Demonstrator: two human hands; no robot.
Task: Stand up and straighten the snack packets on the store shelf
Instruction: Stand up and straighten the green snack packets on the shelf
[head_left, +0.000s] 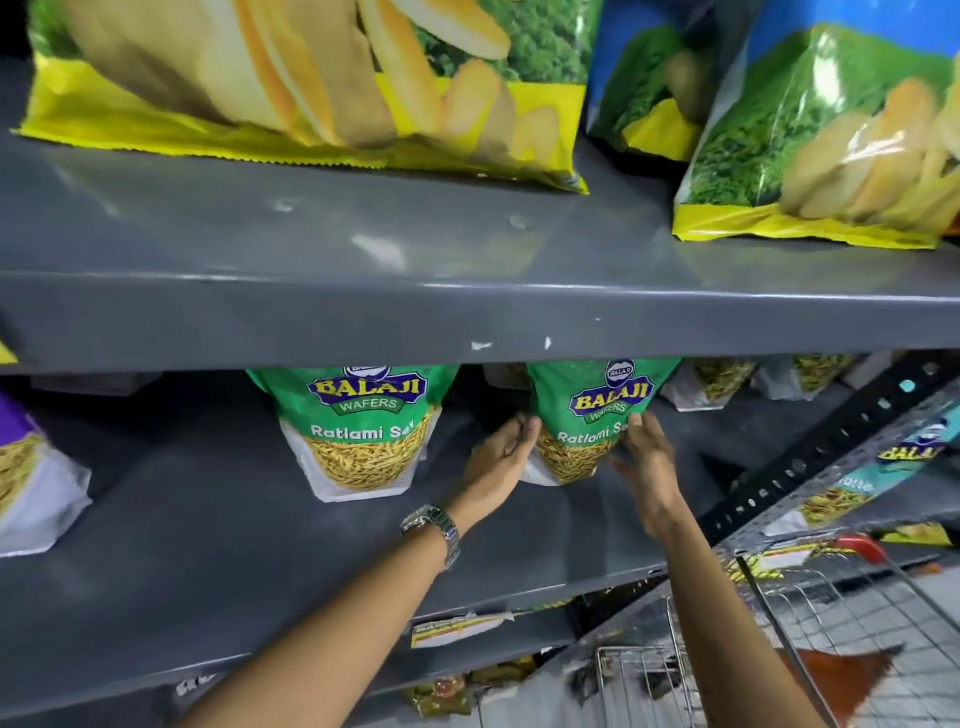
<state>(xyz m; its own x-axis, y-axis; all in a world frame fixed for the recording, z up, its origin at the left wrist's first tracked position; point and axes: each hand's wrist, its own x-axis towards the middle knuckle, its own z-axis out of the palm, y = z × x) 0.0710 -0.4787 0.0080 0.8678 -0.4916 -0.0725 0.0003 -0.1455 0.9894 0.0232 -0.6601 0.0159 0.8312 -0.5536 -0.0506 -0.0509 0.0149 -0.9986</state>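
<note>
Lower right in my view: a wire trolley (810, 623) of thin steel mesh, seen from above and cut off by the frame's edge. Its handle carries a red grip (860, 548) at the near corner. Inside it lies an orange-brown item (841, 675), too blurred for me to identify. Above the trolley runs a black upright (810, 457), slanted in this wide view, punched with a row of holes. Low centre is a torn paper price label (457, 626), print unreadable. Centre is a steel wristwatch (434, 525) with a link band.

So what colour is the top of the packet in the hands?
Green, on the packet, seen in the head view.
</note>
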